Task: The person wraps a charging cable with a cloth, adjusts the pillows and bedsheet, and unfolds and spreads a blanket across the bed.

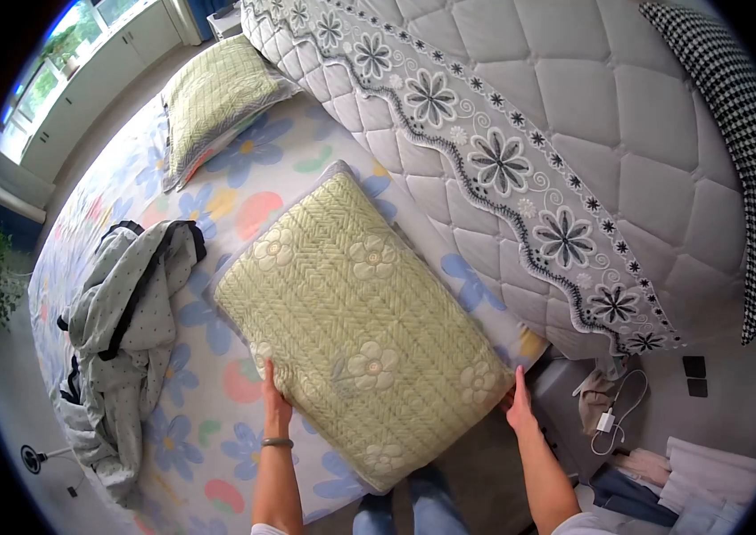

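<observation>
A pale green quilted pillow with white flower patches is held over the near edge of the bed, in front of my legs. My left hand, with a bracelet at the wrist, grips its left side; the fingers are partly under the fabric. At the pillow's right corner, my right hand has hold of the edge, its thumb up and the other fingers mostly hidden. Beneath the pillow lies a floral bed sheet with blue flowers and red and yellow shapes.
A matching pillow rests at the bed's far side. Crumpled patterned clothing lies at left. A grey quilted headboard with an embroidered band fills the upper right. Folded clothes and a white cable are at lower right.
</observation>
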Action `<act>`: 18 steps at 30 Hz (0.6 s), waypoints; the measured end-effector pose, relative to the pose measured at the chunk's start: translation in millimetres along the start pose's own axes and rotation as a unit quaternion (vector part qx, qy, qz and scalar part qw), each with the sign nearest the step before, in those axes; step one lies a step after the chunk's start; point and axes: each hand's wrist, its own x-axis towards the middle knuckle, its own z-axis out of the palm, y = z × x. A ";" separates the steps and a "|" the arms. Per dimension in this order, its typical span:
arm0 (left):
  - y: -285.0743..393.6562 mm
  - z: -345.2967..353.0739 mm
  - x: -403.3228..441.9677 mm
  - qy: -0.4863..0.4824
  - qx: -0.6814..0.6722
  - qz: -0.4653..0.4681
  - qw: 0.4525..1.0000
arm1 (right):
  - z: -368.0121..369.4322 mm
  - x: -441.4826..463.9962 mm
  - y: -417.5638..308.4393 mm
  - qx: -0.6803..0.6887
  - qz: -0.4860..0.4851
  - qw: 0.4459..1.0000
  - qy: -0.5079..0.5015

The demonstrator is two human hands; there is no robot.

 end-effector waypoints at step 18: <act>1.5 129.5 36.5 -0.109 -0.038 -0.020 0.993 | -2.4 54.5 -40.8 0.214 -0.149 0.966 0.004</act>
